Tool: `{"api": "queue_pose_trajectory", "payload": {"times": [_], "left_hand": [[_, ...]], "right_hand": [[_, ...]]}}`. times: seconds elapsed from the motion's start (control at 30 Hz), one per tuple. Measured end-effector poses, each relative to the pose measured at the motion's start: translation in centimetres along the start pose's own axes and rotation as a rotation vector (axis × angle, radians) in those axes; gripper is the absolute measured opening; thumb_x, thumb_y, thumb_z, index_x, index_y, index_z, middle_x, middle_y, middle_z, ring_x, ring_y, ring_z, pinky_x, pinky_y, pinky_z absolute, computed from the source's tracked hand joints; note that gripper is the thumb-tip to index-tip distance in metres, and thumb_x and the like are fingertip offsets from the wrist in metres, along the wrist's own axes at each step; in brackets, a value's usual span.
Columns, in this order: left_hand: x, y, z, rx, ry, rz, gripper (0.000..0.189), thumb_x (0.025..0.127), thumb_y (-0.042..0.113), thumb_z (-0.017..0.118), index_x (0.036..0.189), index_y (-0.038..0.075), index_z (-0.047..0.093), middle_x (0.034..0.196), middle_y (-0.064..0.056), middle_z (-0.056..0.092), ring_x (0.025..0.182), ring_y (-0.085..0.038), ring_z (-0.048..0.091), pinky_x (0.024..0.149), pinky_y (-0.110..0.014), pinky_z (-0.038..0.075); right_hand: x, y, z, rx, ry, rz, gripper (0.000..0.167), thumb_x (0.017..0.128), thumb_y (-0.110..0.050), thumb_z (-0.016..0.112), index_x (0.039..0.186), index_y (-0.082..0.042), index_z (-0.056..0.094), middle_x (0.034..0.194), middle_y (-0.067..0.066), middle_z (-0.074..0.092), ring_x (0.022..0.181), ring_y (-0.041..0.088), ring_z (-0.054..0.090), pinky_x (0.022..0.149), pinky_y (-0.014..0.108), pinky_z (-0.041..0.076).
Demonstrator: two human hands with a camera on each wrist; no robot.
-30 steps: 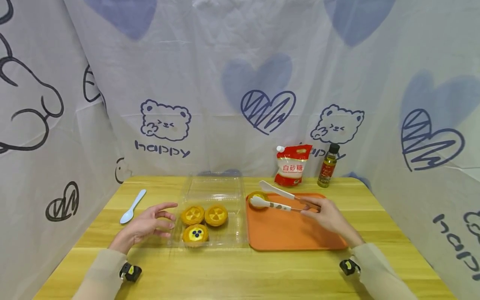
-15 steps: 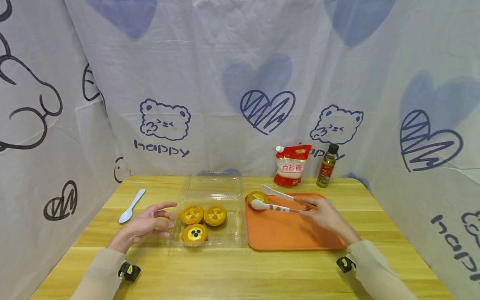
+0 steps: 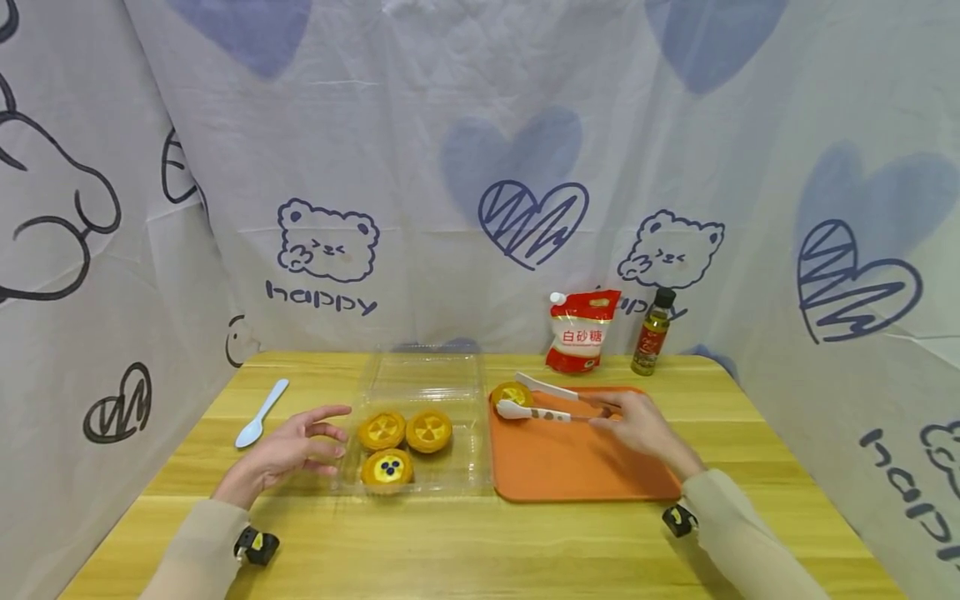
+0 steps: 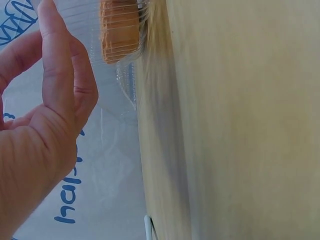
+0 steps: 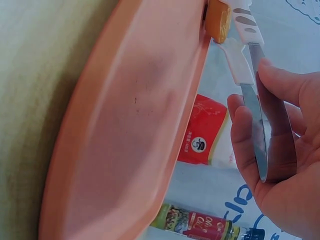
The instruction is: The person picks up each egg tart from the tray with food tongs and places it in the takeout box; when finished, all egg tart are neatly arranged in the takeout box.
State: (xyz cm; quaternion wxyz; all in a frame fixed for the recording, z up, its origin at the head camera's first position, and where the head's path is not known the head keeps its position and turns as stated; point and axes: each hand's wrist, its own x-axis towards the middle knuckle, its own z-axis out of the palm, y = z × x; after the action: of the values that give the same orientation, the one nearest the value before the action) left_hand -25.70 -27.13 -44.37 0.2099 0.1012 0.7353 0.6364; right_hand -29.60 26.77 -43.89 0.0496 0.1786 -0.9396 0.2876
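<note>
My right hand (image 3: 637,429) holds metal tongs (image 5: 272,135) with white tips, thumb on one arm and fingers on the other. In the head view the tips reach an egg tart (image 3: 512,398) at the far left corner of the orange tray (image 3: 585,458); one tip lies over its near side, the other beyond it. Whether they squeeze it I cannot tell. My left hand (image 3: 288,450) hovers with loosely bent fingers beside a clear plastic box (image 3: 468,467), holding nothing. Inside are two tarts with a cross pattern (image 3: 428,432) and one blueberry tart (image 3: 387,470).
A pale blue spoon (image 3: 261,414) lies on the wooden table (image 3: 420,550) at the left. Behind the tray stand a red and white sugar bag (image 3: 582,333) and an oil bottle (image 3: 652,333). The box's clear lid (image 3: 423,371) is raised at the back. A printed curtain surrounds the table.
The tong tips dip, then shift slightly left around the tart, and the far tip comes nearer the near one. My right hand moves a little left. The left hand stays in place.
</note>
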Motion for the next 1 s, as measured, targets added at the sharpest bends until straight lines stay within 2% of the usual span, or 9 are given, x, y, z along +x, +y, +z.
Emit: {"api": "queue_pose_trajectory", "payload": {"times": [0.23,0.47,0.67,0.77,0.83,1.0], "left_hand": [[-0.1,0.3,0.0,0.005,-0.004,-0.001,0.084,0.086,0.001,0.067,0.154,-0.001,0.018,0.117,-0.021,0.050,0.091,-0.022,0.062,0.076,-0.038,0.062],[-0.1,0.2,-0.1,0.003,-0.002,0.002,0.082,0.088,0.001,0.067,0.154,0.000,0.018,0.116,-0.018,0.050,0.091,-0.021,0.061,0.076,-0.038,0.062],[0.0,0.2,-0.1,-0.007,0.008,-0.003,0.085,0.087,0.001,0.068,0.155,0.000,0.017,0.116,-0.018,0.050,0.092,-0.023,0.061,0.077,-0.040,0.062],[0.0,0.1,-0.1,-0.007,0.006,-0.002,0.084,0.087,0.000,0.067,0.154,-0.001,0.017,0.118,-0.021,0.050,0.093,-0.024,0.061,0.078,-0.040,0.062],[0.0,0.0,-0.1,-0.007,0.003,-0.004,0.084,0.087,0.000,0.066,0.154,0.000,0.017,0.118,-0.021,0.049,0.092,-0.023,0.061,0.077,-0.040,0.062],[0.0,-0.1,0.0,-0.007,0.003,-0.007,0.083,0.087,0.000,0.066,0.154,0.001,0.018,0.116,-0.018,0.049,0.091,-0.021,0.060,0.077,-0.039,0.062]], "right_hand": [[0.1,0.2,0.3,-0.007,-0.011,0.014,0.040,0.088,-0.017,0.073,0.128,-0.016,0.067,0.118,0.009,0.071,0.081,0.010,0.062,0.071,0.031,0.052],[0.0,-0.1,-0.1,-0.067,0.006,-0.019,0.038,0.088,-0.016,0.072,0.126,-0.016,0.068,0.116,0.004,0.072,0.083,0.013,0.059,0.077,0.035,0.053],[-0.3,-0.4,-0.9,-0.043,-0.002,-0.004,0.037,0.089,-0.016,0.071,0.126,-0.016,0.068,0.116,0.007,0.072,0.085,0.015,0.059,0.078,0.038,0.052],[-0.5,-0.6,-1.1,-0.039,-0.001,0.001,0.037,0.090,-0.017,0.071,0.126,-0.015,0.068,0.118,0.007,0.071,0.090,0.016,0.061,0.083,0.041,0.054],[-0.7,-0.9,-1.3,-0.037,0.003,0.006,0.037,0.090,-0.017,0.071,0.126,-0.016,0.068,0.118,0.007,0.071,0.089,0.016,0.061,0.081,0.038,0.054],[-1.1,-1.6,-1.6,-0.008,0.002,0.016,0.037,0.090,-0.016,0.071,0.127,-0.020,0.068,0.106,0.003,0.072,0.081,0.016,0.057,0.063,0.027,0.048]]}}
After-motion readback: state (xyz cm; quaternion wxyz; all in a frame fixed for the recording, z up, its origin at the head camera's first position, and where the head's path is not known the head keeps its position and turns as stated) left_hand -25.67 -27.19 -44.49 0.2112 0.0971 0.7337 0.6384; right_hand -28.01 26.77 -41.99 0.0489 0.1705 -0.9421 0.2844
